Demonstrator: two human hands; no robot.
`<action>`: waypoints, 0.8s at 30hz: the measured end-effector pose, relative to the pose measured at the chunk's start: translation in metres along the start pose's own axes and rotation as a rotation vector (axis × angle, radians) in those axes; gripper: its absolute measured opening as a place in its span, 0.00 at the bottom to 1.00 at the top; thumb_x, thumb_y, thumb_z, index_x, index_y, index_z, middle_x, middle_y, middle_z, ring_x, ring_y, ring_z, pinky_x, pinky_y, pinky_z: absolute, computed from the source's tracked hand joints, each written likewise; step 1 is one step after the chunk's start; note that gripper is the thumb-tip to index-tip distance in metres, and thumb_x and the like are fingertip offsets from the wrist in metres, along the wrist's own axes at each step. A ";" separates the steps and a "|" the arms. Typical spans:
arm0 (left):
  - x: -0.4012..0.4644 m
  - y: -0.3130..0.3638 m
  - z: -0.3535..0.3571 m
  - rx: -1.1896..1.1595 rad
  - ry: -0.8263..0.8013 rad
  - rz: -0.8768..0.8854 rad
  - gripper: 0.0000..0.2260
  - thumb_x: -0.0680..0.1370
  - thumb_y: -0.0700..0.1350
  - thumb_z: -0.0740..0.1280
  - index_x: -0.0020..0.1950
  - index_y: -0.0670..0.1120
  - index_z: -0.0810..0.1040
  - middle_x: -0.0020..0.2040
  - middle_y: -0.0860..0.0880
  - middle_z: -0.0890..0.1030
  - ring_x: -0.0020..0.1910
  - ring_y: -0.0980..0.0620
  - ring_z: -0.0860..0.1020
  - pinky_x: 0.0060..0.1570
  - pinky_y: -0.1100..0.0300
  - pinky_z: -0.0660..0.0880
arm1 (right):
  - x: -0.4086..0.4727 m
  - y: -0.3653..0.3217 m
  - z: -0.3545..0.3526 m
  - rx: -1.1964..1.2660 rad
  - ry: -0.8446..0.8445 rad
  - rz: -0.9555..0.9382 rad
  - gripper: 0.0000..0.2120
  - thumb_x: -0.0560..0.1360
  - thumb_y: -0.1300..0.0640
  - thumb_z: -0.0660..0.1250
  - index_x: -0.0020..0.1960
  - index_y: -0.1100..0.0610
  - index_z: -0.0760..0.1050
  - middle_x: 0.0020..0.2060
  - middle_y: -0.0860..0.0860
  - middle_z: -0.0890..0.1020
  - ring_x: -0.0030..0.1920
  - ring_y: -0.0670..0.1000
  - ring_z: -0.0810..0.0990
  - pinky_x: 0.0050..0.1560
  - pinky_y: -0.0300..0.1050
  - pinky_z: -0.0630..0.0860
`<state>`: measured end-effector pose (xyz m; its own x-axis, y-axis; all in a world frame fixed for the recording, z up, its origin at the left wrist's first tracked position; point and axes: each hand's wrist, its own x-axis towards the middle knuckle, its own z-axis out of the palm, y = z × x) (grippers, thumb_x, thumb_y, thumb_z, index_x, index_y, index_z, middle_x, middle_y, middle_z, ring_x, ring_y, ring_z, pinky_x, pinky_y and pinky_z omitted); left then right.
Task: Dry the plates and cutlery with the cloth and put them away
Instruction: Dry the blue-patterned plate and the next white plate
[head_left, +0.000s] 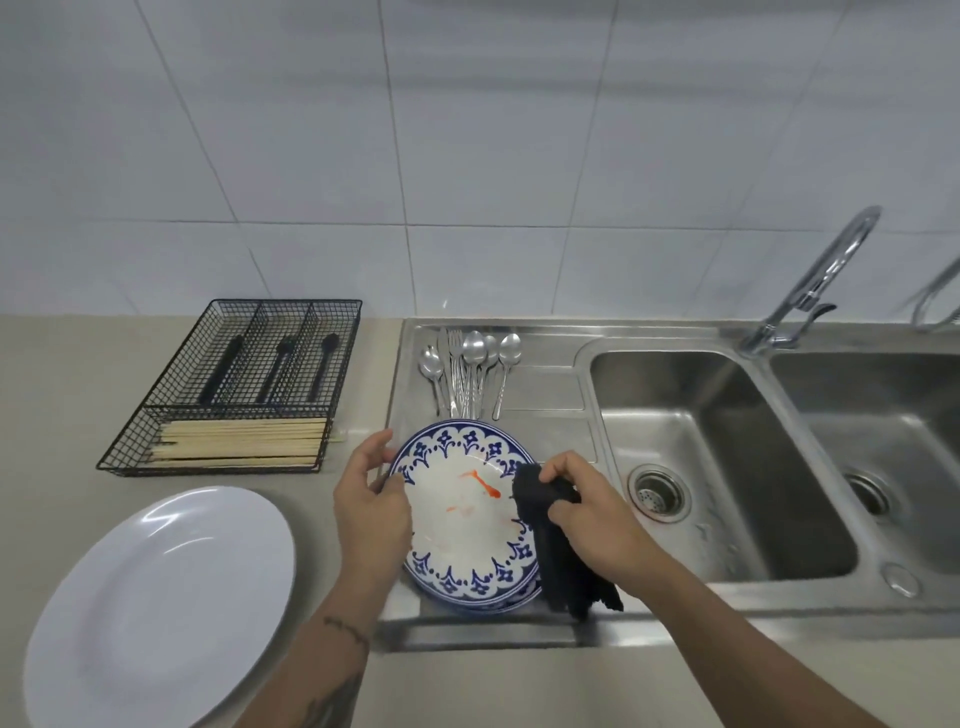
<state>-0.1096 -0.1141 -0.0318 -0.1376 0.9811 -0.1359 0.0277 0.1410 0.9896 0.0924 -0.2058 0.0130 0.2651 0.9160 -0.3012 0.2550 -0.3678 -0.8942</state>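
- The task is judged to be at an early stage: one plate is being dried, and no metal cutlery appears to have been put away.
- A blue-patterned plate (467, 512) is held over the near part of the draining board (545, 395); its left rim is pinched by the left hand (371, 501), thumb on top and fingers curled beneath.
- A dark cloth (553, 535) is bunched in the right hand (587, 506), whose fingers are closed round it, and it is pressed against the right rim of the plate, with its tail hanging down toward the near edge.
- An orange fish motif is seen at the plate's centre; whether the surface is wet cannot be told.
- A second patterned rim shows just under the held plate at its near edge, so at least one more plate is judged to be waiting there.
- A plain white plate (161, 608) lies on the counter (52, 395) at near left, well apart from the sink; it is judged to be dried and set aside, though this cannot be confirmed.
- Metal spoons and forks (470, 364) lie in a loose bundle at the far end of the draining board, untouched by either hand and taken to be undried.
- A black wire organiser (332, 364) stands at far left on the counter. Three dark-handled utensils (275, 364) lie in its far compartments, one in each, and pale chopsticks (241, 441) fill the near compartment crosswise.
- Two sink basins (727, 467) lie to the right; only drains are seen in them.
- Left to do, as judged: the patterned plates, then all of the metal cutlery.
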 end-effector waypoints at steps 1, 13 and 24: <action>0.002 0.000 -0.001 -0.010 0.005 -0.018 0.25 0.78 0.29 0.61 0.58 0.61 0.79 0.54 0.56 0.80 0.39 0.58 0.81 0.32 0.62 0.77 | -0.001 0.000 0.000 0.030 0.004 0.008 0.18 0.72 0.70 0.58 0.46 0.47 0.72 0.47 0.54 0.80 0.41 0.55 0.79 0.38 0.47 0.75; 0.002 0.033 0.010 -0.429 -0.247 -0.329 0.24 0.80 0.27 0.58 0.59 0.55 0.79 0.60 0.54 0.81 0.56 0.51 0.82 0.44 0.53 0.80 | -0.013 -0.012 -0.042 0.428 0.250 -0.034 0.19 0.62 0.68 0.62 0.46 0.49 0.78 0.46 0.59 0.82 0.41 0.59 0.82 0.38 0.53 0.80; -0.028 0.056 0.068 -0.524 -0.485 -0.285 0.30 0.74 0.27 0.57 0.62 0.57 0.81 0.59 0.48 0.84 0.53 0.43 0.83 0.41 0.48 0.82 | -0.027 -0.005 -0.064 0.456 0.675 -0.079 0.24 0.68 0.77 0.57 0.43 0.48 0.76 0.44 0.62 0.81 0.42 0.64 0.80 0.42 0.62 0.80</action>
<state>-0.0366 -0.1243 0.0242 0.3837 0.8818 -0.2744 -0.4336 0.4343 0.7895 0.1435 -0.2386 0.0467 0.8020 0.5893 -0.0973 -0.0682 -0.0714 -0.9951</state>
